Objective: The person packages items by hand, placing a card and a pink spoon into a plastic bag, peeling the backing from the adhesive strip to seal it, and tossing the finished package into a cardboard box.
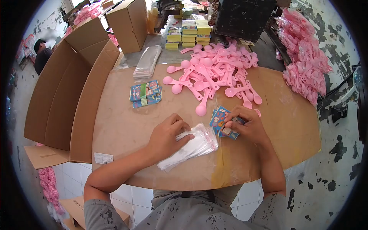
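Note:
A fanned stack of clear plastic bags [191, 147] lies near the table's front edge. My left hand [168, 134] rests on its upper left part, fingers curled and the thumb against the top bag. To the right of the bags is a small pile of blue printed cards [219, 117]. My right hand [249, 124] is over them with its fingertips pinched at a card; the fingers partly hide the pile. Just beyond the hands spreads a heap of pink plastic scoops [207, 73], some with their round bowls toward me.
Banded blue cards [145, 94] and more clear bags [147, 61] lie at left on the cardboard-covered table [283, 126]. A large open carton [73, 96] stands left. Card stacks [189, 32] stand behind the scoops. Bagged pink scoops [303, 57] rise at right. Another person [42, 55] is far left.

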`<action>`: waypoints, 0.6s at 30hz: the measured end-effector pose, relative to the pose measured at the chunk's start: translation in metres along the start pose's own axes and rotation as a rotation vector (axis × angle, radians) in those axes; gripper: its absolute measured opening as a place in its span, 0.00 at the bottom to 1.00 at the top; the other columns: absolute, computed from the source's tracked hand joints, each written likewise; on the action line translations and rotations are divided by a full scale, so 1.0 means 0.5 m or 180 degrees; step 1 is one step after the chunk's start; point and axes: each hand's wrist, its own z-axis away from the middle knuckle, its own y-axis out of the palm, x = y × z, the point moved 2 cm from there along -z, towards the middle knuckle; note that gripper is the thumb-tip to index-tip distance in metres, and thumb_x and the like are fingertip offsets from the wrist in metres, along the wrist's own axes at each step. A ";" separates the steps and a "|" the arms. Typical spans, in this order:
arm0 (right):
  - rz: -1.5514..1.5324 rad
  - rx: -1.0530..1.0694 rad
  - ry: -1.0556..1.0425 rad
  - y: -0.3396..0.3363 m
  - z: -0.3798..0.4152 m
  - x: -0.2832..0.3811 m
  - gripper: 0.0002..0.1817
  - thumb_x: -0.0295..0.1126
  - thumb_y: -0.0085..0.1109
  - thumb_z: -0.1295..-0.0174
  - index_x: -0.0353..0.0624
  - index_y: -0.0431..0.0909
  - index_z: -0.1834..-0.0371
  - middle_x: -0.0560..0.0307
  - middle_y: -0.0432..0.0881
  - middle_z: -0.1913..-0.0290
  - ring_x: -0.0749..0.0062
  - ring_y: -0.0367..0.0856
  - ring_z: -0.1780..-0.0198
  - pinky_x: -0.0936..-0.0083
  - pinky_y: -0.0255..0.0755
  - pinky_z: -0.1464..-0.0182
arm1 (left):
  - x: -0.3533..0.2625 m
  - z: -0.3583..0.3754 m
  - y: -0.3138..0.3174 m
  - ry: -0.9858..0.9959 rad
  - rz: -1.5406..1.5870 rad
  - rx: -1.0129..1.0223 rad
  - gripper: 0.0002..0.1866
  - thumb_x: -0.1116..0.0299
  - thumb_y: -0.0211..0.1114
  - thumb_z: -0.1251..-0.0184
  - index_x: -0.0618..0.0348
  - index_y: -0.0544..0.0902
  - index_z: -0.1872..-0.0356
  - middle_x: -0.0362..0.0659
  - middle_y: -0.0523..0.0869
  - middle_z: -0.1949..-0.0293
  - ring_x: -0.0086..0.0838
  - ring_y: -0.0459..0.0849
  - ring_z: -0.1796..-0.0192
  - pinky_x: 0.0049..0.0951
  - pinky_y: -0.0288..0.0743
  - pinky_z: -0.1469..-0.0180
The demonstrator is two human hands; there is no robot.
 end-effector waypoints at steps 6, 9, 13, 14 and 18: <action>0.0693 0.0513 -0.0181 0.031 -0.007 0.017 0.18 0.24 0.69 0.36 0.40 0.87 0.42 0.54 0.85 0.49 0.76 0.83 0.49 0.74 0.78 0.49 | 0.010 0.006 -0.009 -0.1082 0.1582 0.0152 0.13 0.74 0.76 0.31 0.60 0.86 0.48 0.38 0.85 0.58 0.17 0.80 0.64 0.23 0.76 0.63; 0.0687 0.0291 0.0069 0.038 -0.006 0.016 0.23 0.23 0.69 0.36 0.40 0.83 0.37 0.54 0.86 0.49 0.77 0.84 0.50 0.74 0.80 0.49 | 0.020 0.007 -0.019 -0.1079 0.1819 0.0212 0.15 0.75 0.74 0.29 0.61 0.83 0.44 0.36 0.85 0.59 0.15 0.79 0.64 0.22 0.76 0.61; -0.0223 -0.0140 0.0508 0.039 0.000 0.009 0.26 0.23 0.69 0.34 0.40 0.78 0.32 0.55 0.87 0.48 0.79 0.86 0.51 0.75 0.82 0.48 | 0.031 0.008 0.006 -0.0861 0.2425 0.0112 0.13 0.76 0.70 0.24 0.63 0.79 0.43 0.39 0.86 0.62 0.18 0.82 0.64 0.22 0.77 0.58; -0.0478 -0.0205 0.0459 0.041 0.000 0.003 0.26 0.23 0.69 0.33 0.40 0.78 0.31 0.56 0.87 0.48 0.80 0.86 0.51 0.75 0.82 0.48 | 0.029 0.006 0.012 -0.0831 0.2836 0.0014 0.13 0.76 0.68 0.23 0.64 0.78 0.43 0.40 0.87 0.62 0.19 0.83 0.64 0.22 0.77 0.58; -0.0767 -0.0251 0.0190 0.055 -0.005 0.004 0.24 0.24 0.69 0.30 0.40 0.77 0.31 0.57 0.88 0.48 0.79 0.86 0.49 0.75 0.82 0.46 | 0.011 0.007 0.001 -0.1167 0.3316 0.0272 0.17 0.77 0.66 0.22 0.64 0.72 0.38 0.45 0.90 0.60 0.23 0.89 0.59 0.25 0.81 0.55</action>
